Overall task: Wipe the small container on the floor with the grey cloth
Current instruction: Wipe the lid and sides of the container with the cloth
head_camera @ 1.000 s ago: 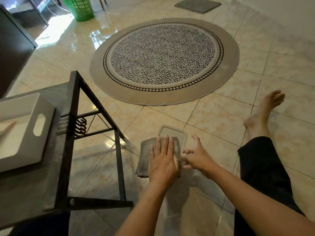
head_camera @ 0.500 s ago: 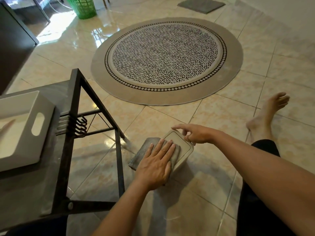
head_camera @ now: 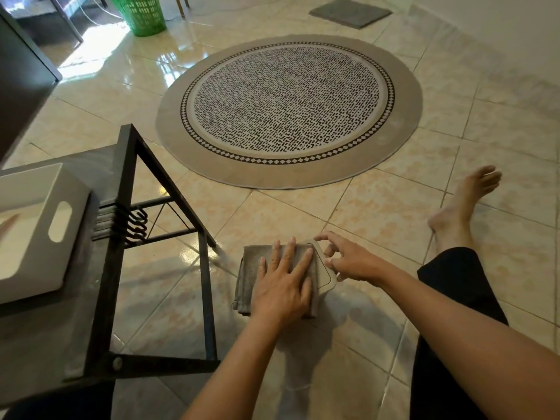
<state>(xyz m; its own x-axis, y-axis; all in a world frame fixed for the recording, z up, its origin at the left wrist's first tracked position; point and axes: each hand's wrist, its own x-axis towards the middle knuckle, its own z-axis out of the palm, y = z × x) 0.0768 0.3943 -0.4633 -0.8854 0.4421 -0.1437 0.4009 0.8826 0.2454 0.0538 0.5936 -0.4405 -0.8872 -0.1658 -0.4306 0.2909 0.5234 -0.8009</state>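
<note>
A small beige container (head_camera: 326,275) with a rounded lid sits on the tiled floor in front of me. The folded grey cloth (head_camera: 253,269) lies over its left part and hides most of the lid. My left hand (head_camera: 283,287) presses flat on the cloth with its fingers spread. My right hand (head_camera: 348,262) grips the container's right edge, thumb at the near corner and fingertips at the far corner.
A black metal-framed side table (head_camera: 127,207) stands close on the left, carrying a white tray (head_camera: 45,225). A round patterned rug (head_camera: 288,110) lies ahead. My outstretched leg (head_camera: 454,268) is on the right. A green basket (head_camera: 142,13) stands far back.
My left hand has slid the cloth across the lid, covering more of it. My right hand moved from the lid's far corner to grip the right edge. The container turned slightly.
</note>
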